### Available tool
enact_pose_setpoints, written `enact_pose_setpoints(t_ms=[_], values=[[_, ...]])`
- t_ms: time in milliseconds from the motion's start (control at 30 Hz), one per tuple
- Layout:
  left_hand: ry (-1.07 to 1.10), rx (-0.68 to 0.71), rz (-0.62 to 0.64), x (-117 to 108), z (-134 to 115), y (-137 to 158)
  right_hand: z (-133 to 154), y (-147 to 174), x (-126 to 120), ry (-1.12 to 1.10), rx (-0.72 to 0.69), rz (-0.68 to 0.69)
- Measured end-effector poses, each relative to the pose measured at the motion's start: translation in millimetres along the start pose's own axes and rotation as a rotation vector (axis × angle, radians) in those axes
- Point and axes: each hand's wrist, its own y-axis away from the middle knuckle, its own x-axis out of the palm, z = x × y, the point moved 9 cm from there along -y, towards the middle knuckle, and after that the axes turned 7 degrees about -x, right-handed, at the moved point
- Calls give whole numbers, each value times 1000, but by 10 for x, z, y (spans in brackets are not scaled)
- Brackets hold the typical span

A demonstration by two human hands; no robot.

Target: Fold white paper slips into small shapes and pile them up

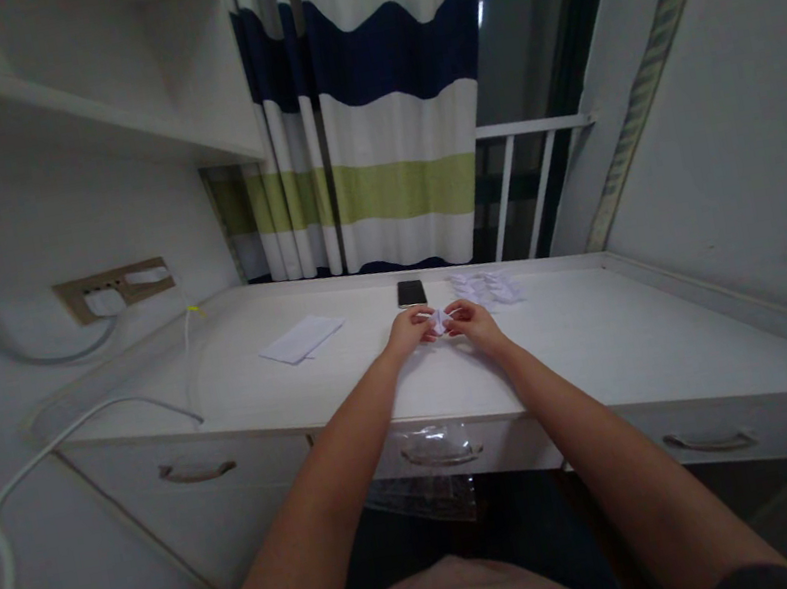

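Observation:
Between my two hands, just above the white desk, is a small folded piece of white paper (439,322). My left hand (411,330) pinches its left side, and my right hand (473,323) grips the right side with bent fingers. The fingers partly cover the paper, so its exact folded shape is hard to make out. Behind my right hand lies a cluster of several folded white paper pieces (488,288). A stack of flat white paper sheets (303,338) rests to the left of my left hand.
A dark phone (410,292) lies behind my hands on the desk (600,339). To the left, a white cable (115,402) crosses the desk edge below a wall socket (114,287). Drawers with metal handles (443,455) run along the front. A striped curtain (402,130) hangs behind.

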Motion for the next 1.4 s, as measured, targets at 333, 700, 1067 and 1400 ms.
enact_pose_setpoints(t_ms=[333, 700, 1067, 1400], values=[[0, -17, 8, 19, 9, -6, 23, 4, -3, 1, -7, 9], [49, -23, 5, 15, 9, 2, 9, 11, -44, -15, 26, -14], [122, -3, 28, 14, -12, -15, 64, 25, -46, -140, 19, -50], [174, 6, 67, 23, -20, 6, 54, 36, -52, -143, 34, -47]])
